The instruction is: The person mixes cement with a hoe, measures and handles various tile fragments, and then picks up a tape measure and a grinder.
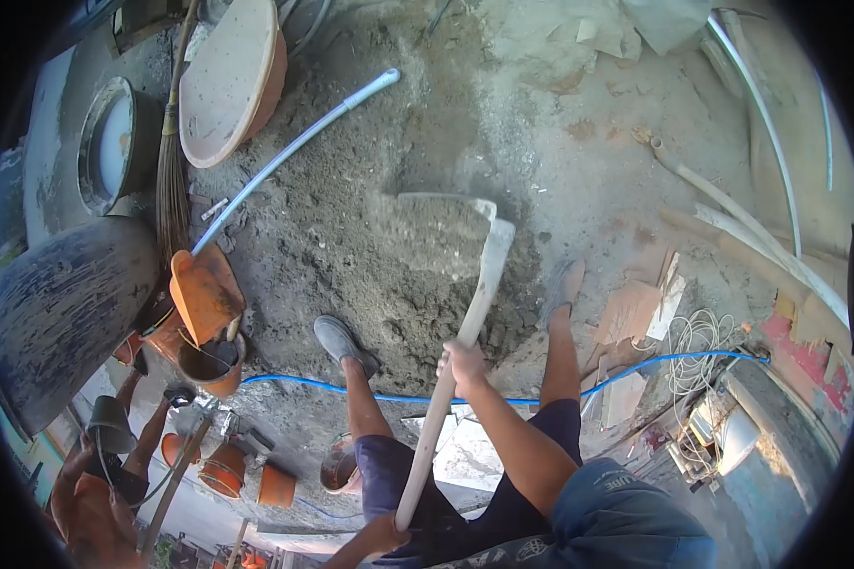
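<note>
A long-handled hoe [451,389] is in the middle of the view, above a heap of grey, crumbly mix [389,289]. Its wooden handle slants from lower left to upper right, away from the wearer; the blade juts left from the far end, slightly blurred. The right hand [465,368] has its fingers wrapped around the middle of the handle. The left hand [381,534] is at the near end, its fingers too unclear to judge their closure.

To the left, an orange bucket [220,373] holds something dark. Beyond it, a wide pink basin [273,81] stands tilted, near a round tub [140,142] with a pale inside.

A blue hose [308,382] crosses close behind the heap, past the wearer's legs. At lower left, another person [90,503] is beside a grey bucket [114,425].
</note>
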Demonstrator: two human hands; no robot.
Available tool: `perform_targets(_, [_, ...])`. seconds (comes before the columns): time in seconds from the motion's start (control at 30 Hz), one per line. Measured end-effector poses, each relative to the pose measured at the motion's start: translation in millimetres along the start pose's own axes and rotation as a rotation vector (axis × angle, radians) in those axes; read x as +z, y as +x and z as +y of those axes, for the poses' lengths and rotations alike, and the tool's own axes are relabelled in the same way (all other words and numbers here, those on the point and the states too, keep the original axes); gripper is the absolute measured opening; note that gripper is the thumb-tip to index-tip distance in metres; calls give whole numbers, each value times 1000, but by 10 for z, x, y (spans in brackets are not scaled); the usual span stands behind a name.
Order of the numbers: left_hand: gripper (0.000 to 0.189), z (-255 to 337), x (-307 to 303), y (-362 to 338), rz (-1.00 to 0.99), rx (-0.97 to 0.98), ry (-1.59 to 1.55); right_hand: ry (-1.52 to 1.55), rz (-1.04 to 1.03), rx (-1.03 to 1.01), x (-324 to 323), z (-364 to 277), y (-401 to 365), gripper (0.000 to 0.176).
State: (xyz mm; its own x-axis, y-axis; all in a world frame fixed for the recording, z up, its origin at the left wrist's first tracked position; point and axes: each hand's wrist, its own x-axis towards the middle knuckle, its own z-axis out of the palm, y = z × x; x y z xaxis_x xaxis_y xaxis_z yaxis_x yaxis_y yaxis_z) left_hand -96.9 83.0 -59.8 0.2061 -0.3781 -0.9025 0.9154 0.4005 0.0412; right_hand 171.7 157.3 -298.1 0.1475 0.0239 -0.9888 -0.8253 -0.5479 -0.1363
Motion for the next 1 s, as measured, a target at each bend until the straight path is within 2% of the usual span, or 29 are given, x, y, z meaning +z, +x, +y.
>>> perform_targets(0.07, [40, -482, 408, -376, 123, -116, 216, -6, -32, 50, -252, 317, -613, 16])
perform_targets(0.13, [43, -865, 717, -637, 210, -197, 317, 3, -3, 10, -382, 414, -1132, 19])
perform_targets(0.23, [48, -543, 615, -397, 248, -174, 449, 157, -58, 23, -540, 53, -1015, 23])
perform_targets(0.3, [52, 170, 159, 70, 288, -63, 526, 291, -82, -49, -496, -587, -576, 24])
perform_targets(0.37, [32, 1176, -449, 592, 444, 46, 560, 350, -124, -214, -459, -1361, 131, 19])
perform_targets(0.4, [30, 1386, -668, 1017, 566, 153, 599, 358, -78, -265, -412, -1764, 510, 17])
perform_targets(0.43, [37, 1724, -894, 1333, 572, 101, 601, 349, -74, -316, -391, -2114, 885, 16])
perform_targets(0.47, [31, 2019, -1054, 1494, 605, 195, 612, 322, -61, -353, -338, -2403, 1103, 13])
perform_targets(0.53, [34, 2310, -1188, 1585, 578, 226, 559, 250, -3, -392, -266, -2616, 1589, 13])
perform_targets(0.57, [34, 2252, -1134, 1604, 569, 220, 560, 251, 4, -384, -234, -2522, 1569, 13])
perform_targets(0.63, [37, 1897, -981, 1489, 496, 218, 459, 120, -4, -219, -119, -2152, 1404, 12])
perform_targets(0.7, [39, 1387, -857, 1259, 324, 153, 375, 184, 10, -195, -87, -1497, 1283, 12])
perform_targets(0.73, [39, 1008, -722, 1154, 175, -33, 233, 144, 48, -132, -76, -1250, 968, 13])
perform_targets(0.77, [41, 720, -544, 941, 171, -17, 210, 132, 34, -40, -141, -913, 821, 14])
perform_targets(0.8, [41, 503, -370, 684, 104, -147, 194, 162, 61, -54, -192, -610, 547, 13])
perform_targets(0.83, [31, 94, -130, 472, 204, -63, 278, 170, 64, 2, -272, -367, 289, 12])
perform_targets(0.87, [40, 367, -57, 32, 212, -169, 414, 241, 74, 51, -356, -132, 105, 12])
perform_targets(0.9, [40, 304, 95, -223, 213, -219, 477, 235, 12, 153, -472, 6, -165, 15])
perform_targets(0.93, [40, 175, 257, -397, 229, -253, 506, 237, 33, 112, -573, 160, -462, 15])
perform_targets(1.0, [40, 30, 420, -612, 258, -304, 575, 186, 113, 71, -661, 28, -1228, 20])
